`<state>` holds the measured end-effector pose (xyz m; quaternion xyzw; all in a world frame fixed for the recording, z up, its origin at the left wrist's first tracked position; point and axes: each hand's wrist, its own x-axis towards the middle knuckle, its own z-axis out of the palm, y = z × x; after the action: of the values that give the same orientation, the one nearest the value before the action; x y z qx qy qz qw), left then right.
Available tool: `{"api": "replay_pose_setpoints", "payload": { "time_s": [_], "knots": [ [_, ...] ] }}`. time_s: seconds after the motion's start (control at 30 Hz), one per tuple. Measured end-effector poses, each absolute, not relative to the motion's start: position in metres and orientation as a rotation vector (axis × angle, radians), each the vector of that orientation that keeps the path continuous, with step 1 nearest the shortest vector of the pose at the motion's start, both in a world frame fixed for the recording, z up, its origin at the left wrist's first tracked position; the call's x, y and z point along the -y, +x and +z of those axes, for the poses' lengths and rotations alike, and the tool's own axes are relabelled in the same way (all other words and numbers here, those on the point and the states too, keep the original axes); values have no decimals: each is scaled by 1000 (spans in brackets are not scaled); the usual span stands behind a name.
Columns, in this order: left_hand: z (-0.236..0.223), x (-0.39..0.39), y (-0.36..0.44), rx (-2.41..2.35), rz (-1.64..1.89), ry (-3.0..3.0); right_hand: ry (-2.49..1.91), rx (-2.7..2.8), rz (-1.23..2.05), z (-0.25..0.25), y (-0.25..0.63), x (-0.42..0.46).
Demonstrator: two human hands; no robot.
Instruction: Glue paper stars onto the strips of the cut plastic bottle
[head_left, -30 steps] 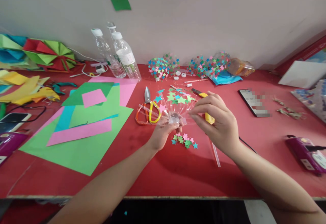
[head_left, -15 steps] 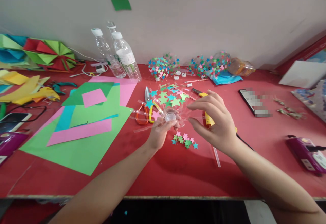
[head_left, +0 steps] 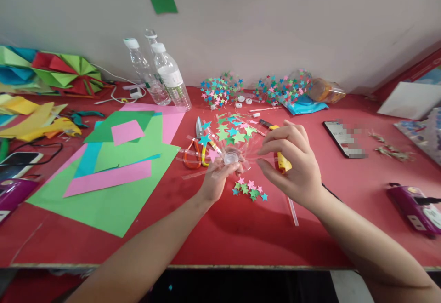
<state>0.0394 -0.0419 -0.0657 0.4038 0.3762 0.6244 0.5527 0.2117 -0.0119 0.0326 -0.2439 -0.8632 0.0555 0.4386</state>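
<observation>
My left hand grips the neck end of a cut clear plastic bottle whose walls fan out in thin strips. Paper stars in green, blue and pink sit on those strips. Beside it, to the right, my right hand hovers with curved fingers and a gap between thumb and forefinger. A clear strip reaches close to those fingertips; no hold on it shows. Loose paper stars lie just below the bottle piece. Scissors with orange and yellow handles are partly covered by the strips. A yellow glue gun lies partly hidden behind my right hand.
Coloured paper sheets and several plastic bottles stand to the left. Star-covered clear balls line the wall. At right are a phone and a purple power strip. A clear glue stick lies below the glue gun.
The bottle piece has turned and shifted slightly left in my left hand, bringing other stars forward. The right thumb and forefinger have moved apart from a near pinch.
</observation>
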Motion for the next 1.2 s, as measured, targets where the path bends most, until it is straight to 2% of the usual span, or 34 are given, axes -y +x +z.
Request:
{"api": "replay_pose_setpoints", "payload": {
  "time_s": [1.2],
  "knots": [
    [-58,35,38,-921,1486,804,-661,2084,175,32,220,25]
  ]
}}
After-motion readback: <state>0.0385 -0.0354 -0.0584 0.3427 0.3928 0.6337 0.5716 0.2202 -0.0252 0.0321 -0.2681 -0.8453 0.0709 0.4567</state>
